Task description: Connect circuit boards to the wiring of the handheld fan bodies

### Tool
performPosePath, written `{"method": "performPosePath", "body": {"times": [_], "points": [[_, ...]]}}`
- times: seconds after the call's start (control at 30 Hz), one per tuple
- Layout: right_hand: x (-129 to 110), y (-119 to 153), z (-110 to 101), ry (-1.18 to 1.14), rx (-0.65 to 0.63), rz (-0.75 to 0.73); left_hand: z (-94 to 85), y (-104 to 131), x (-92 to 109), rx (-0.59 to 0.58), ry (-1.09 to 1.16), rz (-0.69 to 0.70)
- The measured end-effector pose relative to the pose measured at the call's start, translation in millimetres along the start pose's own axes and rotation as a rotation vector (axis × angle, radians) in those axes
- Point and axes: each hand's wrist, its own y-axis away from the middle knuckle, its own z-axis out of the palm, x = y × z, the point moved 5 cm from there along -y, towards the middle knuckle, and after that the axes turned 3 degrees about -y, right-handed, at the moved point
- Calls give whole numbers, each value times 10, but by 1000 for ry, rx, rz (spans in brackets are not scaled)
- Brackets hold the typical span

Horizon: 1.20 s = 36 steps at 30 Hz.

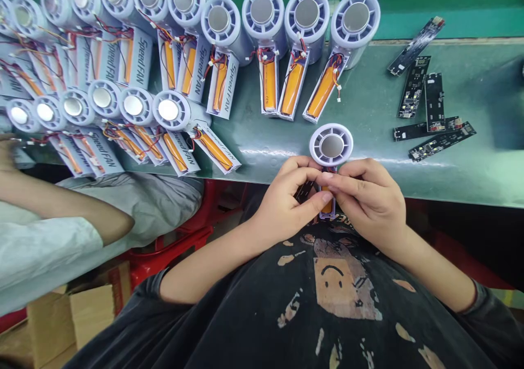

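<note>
A lavender fan unit [331,144] with a round silver centre stands upright at the table's front edge, its open handle with an orange battery [326,205] pointing toward my body. My left hand [292,197] is closed around a black circuit board [303,192] beside the handle. From the right, my right hand [366,197] meets it, fingertips pinched together over the handle just below the fan head. Whatever small part or wire lies between those fingertips is too hidden to make out.
Rows of similar fans [262,11] with open handles fill the table's left and back. Several loose circuit boards [434,102] lie at the right on the green table [368,101]. At the left sits another person [53,205], an arm near the fans; a red chair [172,251] is beside them.
</note>
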Motion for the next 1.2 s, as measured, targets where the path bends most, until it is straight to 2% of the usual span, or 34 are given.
{"method": "performPosePath", "body": {"times": [0.13,0.33,0.5,0.7,0.93,1.2], "points": [[-59,-11,-1,9,-9,-81,5,6,-19,0,24,-2],[-47,-13,-11,-79,-47,-47,-7,14,-9,7,13,-24],[-40,5,28,-25,-47,-83,-11,2,32,-18,-1,-35],[-23,36,49,91,13,-96,16,39,-20,-42,116,-122],[-1,31,32,86,34,-22,66,102,-111,-1,447,-247],[5,33,49,115,34,1,71,99,-105,-18,477,-286]]}}
